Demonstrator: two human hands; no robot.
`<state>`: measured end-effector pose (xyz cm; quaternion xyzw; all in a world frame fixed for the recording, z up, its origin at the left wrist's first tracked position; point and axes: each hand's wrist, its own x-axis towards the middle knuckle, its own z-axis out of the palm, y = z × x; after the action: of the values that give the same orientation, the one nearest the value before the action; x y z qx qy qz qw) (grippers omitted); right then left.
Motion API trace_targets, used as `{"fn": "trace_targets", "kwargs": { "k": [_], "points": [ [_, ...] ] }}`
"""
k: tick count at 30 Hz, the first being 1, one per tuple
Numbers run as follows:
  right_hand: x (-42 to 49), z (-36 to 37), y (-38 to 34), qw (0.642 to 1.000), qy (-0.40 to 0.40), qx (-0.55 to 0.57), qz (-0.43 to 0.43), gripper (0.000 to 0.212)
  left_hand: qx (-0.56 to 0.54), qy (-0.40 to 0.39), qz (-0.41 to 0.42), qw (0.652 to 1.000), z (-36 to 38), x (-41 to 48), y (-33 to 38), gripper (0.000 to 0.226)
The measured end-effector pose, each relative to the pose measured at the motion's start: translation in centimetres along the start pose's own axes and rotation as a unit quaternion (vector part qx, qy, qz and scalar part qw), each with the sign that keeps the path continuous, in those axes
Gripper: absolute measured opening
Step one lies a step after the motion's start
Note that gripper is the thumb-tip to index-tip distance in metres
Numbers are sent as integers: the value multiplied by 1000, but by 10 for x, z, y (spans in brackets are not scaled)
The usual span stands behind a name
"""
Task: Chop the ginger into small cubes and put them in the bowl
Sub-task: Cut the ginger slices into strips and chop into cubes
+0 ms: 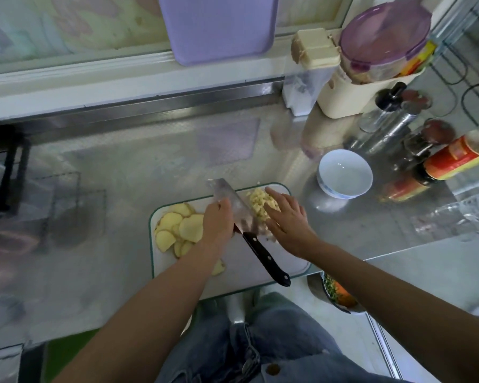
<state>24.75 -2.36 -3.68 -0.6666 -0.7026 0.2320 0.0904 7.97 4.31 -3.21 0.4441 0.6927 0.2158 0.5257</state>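
A white cutting board (244, 266) with a green rim lies on the steel counter. Pale ginger slices (177, 225) are heaped on its left side. A pile of small ginger cubes (256, 203) sits at its far right corner. My left hand (219, 219) grips the knife (233, 197) by the back of its blade, which stands tilted against the pile; the black handle sticks out free toward me. My right hand (286, 217) lies with straight fingers against the other side of the cubes. The white bowl (344, 174) stands empty to the right, beyond the board.
Sauce bottles (451, 158) and metal shakers (390, 125) crowd the counter's right side behind the bowl, with a cream canister (351, 89) further back. A purple tray (219, 26) leans on the window. A metal bowl of chopped vegetables (339, 294) sits below the counter edge.
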Motion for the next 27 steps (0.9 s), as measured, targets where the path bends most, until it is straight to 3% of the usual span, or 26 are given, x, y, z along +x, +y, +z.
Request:
{"fn": "trace_targets", "kwargs": {
  "k": [3,8,12,15,18,21,25,27],
  "points": [
    [7,-5,-2,998,60,0,21,29,10,7,-6,1000,1,-2,1,40],
    [24,-7,-5,997,76,-13,32,21,-13,36,-9,999,-4,-6,2,46],
    [26,-5,-3,992,81,42,86,21,-21,43,-13,999,-8,-9,-1,43],
    [22,-10,-8,988,119,83,54,24,-21,45,-9,999,-10,-6,-2,42],
    [12,-16,-22,994,36,107,7,49,-1,44,9,999,-8,-3,3,39],
    [1,-10,-32,998,-53,-7,-16,65,-4,55,9,998,-4,-4,14,37],
    [-3,-5,-39,992,7,117,50,43,-65,15,24,997,-4,-10,14,31],
    [-3,-6,-39,976,25,194,99,26,43,30,104,993,-13,-9,4,24]
  ]
}}
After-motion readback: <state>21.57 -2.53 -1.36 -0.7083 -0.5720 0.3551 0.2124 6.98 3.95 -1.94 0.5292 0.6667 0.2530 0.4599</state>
